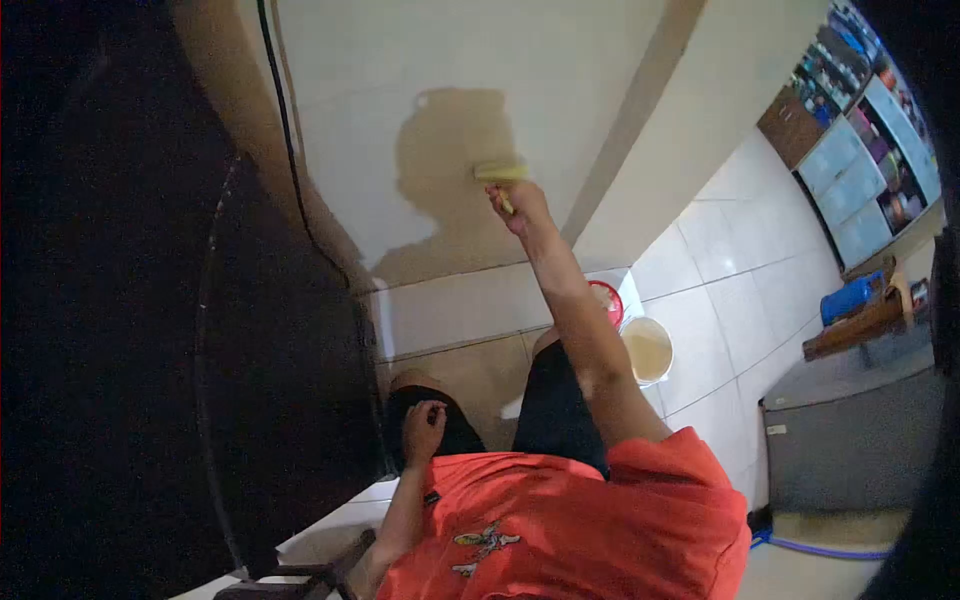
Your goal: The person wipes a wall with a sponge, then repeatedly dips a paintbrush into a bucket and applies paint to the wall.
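My right hand (519, 203) is stretched out to the pale wall (570, 80), fingers wrapped around a yellow-handled tool (500, 172). The tool has a wide, bar-shaped, yellowish head that lies at the wall surface; blur hides whether it is a brush or a roller. My left hand (425, 430) rests on my left thigh, loosely curled with thumb and fingers apart, and no object shows in it. Beside my right knee stands a white bucket (670, 362) of cloudy cream liquid. Just beyond it is a red-rimmed container (617, 312), partly behind my forearm.
A dark panel (110, 300) fills the left side, and a black cable (285, 130) runs down along the wall's left edge. To the right are a tiled floor (740, 250), a grey appliance (850, 440), a blue container (845, 300) and cabinets (840, 160) with many items.
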Demonstrator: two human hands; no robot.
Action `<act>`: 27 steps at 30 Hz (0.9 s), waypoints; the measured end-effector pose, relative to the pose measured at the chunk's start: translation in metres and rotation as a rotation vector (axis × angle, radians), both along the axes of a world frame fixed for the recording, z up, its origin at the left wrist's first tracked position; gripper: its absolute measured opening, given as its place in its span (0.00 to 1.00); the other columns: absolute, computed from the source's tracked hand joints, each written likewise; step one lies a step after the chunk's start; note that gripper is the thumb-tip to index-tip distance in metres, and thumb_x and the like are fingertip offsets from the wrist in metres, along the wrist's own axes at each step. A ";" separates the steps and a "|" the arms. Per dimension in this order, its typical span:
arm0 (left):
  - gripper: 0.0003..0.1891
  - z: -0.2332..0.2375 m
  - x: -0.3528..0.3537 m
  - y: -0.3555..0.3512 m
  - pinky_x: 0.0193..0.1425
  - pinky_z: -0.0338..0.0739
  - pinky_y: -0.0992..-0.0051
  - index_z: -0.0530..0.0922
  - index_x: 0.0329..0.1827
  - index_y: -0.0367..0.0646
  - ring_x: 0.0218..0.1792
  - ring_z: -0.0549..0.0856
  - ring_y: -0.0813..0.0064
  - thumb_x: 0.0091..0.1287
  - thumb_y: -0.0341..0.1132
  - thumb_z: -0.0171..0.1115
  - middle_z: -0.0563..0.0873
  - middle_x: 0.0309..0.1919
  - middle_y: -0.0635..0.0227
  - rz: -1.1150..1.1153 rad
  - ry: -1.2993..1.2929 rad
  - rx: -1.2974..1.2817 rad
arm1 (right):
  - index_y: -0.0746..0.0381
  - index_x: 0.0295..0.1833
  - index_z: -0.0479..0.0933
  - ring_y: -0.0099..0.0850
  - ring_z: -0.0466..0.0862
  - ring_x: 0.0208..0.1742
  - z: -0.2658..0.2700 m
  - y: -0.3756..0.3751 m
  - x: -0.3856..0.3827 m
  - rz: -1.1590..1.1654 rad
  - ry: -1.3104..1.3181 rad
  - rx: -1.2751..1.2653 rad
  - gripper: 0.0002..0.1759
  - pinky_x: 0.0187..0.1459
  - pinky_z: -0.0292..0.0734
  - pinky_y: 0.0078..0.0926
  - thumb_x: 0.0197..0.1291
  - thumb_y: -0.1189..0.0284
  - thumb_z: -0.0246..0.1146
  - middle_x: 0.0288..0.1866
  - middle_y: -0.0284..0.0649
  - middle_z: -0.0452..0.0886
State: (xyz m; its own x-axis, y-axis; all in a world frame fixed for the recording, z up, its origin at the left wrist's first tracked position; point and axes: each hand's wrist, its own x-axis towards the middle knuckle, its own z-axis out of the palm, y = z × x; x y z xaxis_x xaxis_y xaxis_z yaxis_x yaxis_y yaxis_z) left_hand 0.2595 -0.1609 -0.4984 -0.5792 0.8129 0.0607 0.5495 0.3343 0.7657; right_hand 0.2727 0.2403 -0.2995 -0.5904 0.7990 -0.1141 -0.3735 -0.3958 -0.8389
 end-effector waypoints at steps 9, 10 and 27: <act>0.05 0.007 0.010 0.002 0.44 0.73 0.65 0.80 0.35 0.48 0.37 0.79 0.62 0.58 0.36 0.61 0.82 0.33 0.65 -0.002 0.090 0.058 | 0.71 0.39 0.70 0.25 0.74 0.21 0.176 -0.029 0.011 -0.032 0.170 0.318 0.10 0.19 0.70 0.19 0.60 0.73 0.57 0.30 0.46 0.80; 0.05 0.002 0.009 0.001 0.44 0.74 0.65 0.80 0.35 0.47 0.37 0.79 0.62 0.58 0.36 0.61 0.82 0.33 0.65 -0.029 0.080 0.050 | 0.71 0.41 0.69 0.25 0.75 0.21 0.188 -0.029 0.010 -0.049 0.193 0.428 0.11 0.19 0.71 0.19 0.62 0.71 0.57 0.31 0.47 0.80; 0.07 0.003 0.005 -0.001 0.46 0.73 0.64 0.80 0.37 0.47 0.36 0.80 0.60 0.59 0.37 0.60 0.82 0.34 0.63 -0.003 0.073 0.026 | 0.62 0.38 0.62 0.22 0.71 0.13 0.015 -0.069 -0.105 -0.300 -0.042 0.522 0.14 0.12 0.63 0.19 0.63 0.65 0.57 0.22 0.40 0.77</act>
State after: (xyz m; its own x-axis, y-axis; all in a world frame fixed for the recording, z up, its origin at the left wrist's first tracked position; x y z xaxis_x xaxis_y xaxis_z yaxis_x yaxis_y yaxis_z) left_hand 0.2649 -0.1615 -0.4949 -0.5698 0.8124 0.1239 0.6051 0.3127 0.7322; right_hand 0.1674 0.1709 -0.2846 -0.3337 0.8869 0.3194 -0.3672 0.1898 -0.9106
